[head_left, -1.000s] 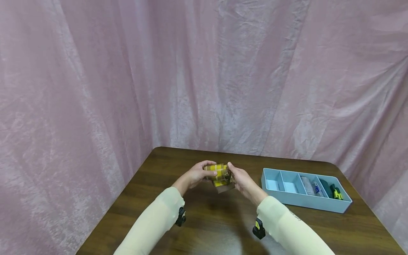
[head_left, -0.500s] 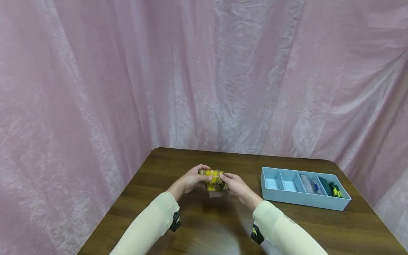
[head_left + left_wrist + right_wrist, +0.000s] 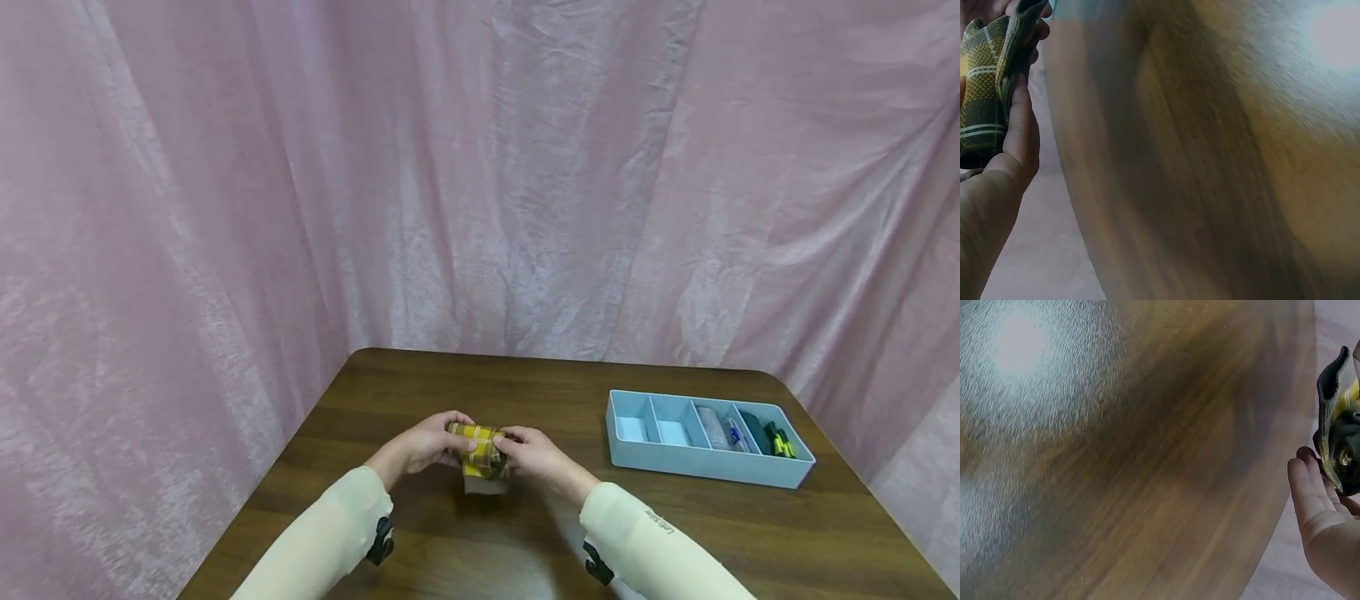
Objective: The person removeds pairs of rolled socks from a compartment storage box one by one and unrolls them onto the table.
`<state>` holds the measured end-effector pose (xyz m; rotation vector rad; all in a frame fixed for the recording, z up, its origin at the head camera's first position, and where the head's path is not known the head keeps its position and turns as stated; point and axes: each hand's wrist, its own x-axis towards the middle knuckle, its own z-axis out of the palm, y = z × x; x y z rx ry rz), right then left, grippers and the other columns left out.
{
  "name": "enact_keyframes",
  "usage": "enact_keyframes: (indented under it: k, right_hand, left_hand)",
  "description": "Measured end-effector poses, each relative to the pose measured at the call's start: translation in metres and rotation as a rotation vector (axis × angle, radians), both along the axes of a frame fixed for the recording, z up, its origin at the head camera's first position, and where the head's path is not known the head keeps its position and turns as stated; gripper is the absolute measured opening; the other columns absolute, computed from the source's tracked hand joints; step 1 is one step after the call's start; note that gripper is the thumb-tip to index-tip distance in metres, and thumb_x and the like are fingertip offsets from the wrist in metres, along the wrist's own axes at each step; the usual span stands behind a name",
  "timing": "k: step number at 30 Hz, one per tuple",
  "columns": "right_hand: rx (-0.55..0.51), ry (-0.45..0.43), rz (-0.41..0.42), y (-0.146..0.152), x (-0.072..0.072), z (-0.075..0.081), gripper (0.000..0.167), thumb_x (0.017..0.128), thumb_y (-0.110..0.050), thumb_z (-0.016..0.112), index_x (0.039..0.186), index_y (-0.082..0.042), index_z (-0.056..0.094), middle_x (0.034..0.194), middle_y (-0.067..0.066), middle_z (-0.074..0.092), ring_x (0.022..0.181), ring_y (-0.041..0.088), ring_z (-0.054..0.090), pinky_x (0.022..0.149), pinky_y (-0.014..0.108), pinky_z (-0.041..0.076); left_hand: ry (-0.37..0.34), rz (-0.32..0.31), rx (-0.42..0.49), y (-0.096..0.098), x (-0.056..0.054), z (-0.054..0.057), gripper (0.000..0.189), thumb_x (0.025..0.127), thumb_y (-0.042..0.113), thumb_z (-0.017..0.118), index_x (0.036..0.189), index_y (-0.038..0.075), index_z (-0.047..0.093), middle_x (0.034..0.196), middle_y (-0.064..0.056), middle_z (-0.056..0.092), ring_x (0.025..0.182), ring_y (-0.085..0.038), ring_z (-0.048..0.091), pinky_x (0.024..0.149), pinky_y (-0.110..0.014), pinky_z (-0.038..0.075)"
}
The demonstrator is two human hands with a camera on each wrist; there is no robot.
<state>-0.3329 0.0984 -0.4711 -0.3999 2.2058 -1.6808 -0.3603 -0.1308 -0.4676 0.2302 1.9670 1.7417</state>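
A rolled plaid sock [image 3: 482, 435], yellow and brown with pale stripes, is held between both hands at the middle of the table. My left hand [image 3: 426, 446] grips its left end, thumb across the front. On the other end, my right hand [image 3: 536, 455] pinches the roll with thumb and fingers. A paler flap of the sock hangs below the roll in the head view. The left wrist view shows the knit sock [image 3: 984, 81] with a ribbed edge folded along it. Rolled layers of the sock [image 3: 1340, 434] show at the right wrist view's edge.
To the right on the brown wooden table [image 3: 450, 550] stands a long light blue divided box [image 3: 705, 467]. A grey roll [image 3: 712, 427], a blue-and-white item [image 3: 737, 435] and dark green and yellow items [image 3: 780, 440] lie in its right compartments. Pink curtains [image 3: 480, 167] hang behind the table.
Both hands have moved left and nearer to the body with the sock between them. The sock's hanging flap has turned from slanted to nearly straight down. The head view has shifted slightly.
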Motion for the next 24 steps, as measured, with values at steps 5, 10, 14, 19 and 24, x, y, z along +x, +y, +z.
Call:
enact_keyframes:
  k: [5,10,14,19,24]
  right_hand:
    - [0.199,0.223,0.04,-0.008,0.004,-0.006,0.048,0.102,-0.028,0.056,0.138,0.004,0.053,0.123,0.019,0.063,0.107,0.033,0.064,0.087,0.048,0.053]
    - [0.371,0.526,0.096,-0.02,0.009,-0.015,0.045,0.098,-0.031,0.064,0.135,-0.006,0.06,0.128,0.01,0.063,0.115,0.028,0.061,0.093,0.047,0.05]
    - [0.458,0.678,0.152,-0.031,0.012,-0.024,0.047,0.091,-0.032,0.074,0.13,-0.009,0.065,0.124,0.002,0.065,0.11,0.02,0.062,0.092,0.04,0.051]
    - [0.51,0.718,0.163,-0.039,0.012,-0.03,0.045,0.087,-0.027,0.078,0.127,-0.01,0.068,0.12,0.001,0.067,0.107,0.018,0.064,0.091,0.039,0.052]
    - [0.523,0.678,0.148,-0.042,0.007,-0.032,0.039,0.088,-0.024,0.078,0.123,-0.01,0.071,0.12,0.004,0.068,0.111,0.023,0.064,0.094,0.042,0.051]
  left_hand:
    - [-0.015,-0.012,-0.046,-0.013,0.005,-0.01,0.048,0.089,0.009,0.074,0.128,-0.002,0.049,0.116,-0.019,0.055,0.098,-0.029,0.063,0.081,-0.048,0.056]
    - [-0.032,-0.026,-0.093,-0.022,0.01,-0.023,0.049,0.088,0.01,0.074,0.128,-0.002,0.049,0.113,-0.02,0.057,0.095,-0.028,0.065,0.081,-0.049,0.056]
    - [-0.027,-0.014,-0.104,-0.026,0.012,-0.032,0.046,0.088,0.009,0.073,0.126,-0.004,0.05,0.112,-0.02,0.057,0.095,-0.029,0.065,0.08,-0.05,0.056]
    - [0.034,0.0,-0.195,-0.031,0.012,-0.036,0.043,0.088,0.013,0.074,0.123,-0.003,0.056,0.109,-0.016,0.06,0.091,-0.025,0.064,0.075,-0.043,0.057]
    - [0.206,-0.001,-0.357,-0.034,0.009,-0.035,0.039,0.087,0.022,0.076,0.119,0.003,0.064,0.105,-0.008,0.06,0.085,-0.02,0.056,0.068,-0.034,0.049]
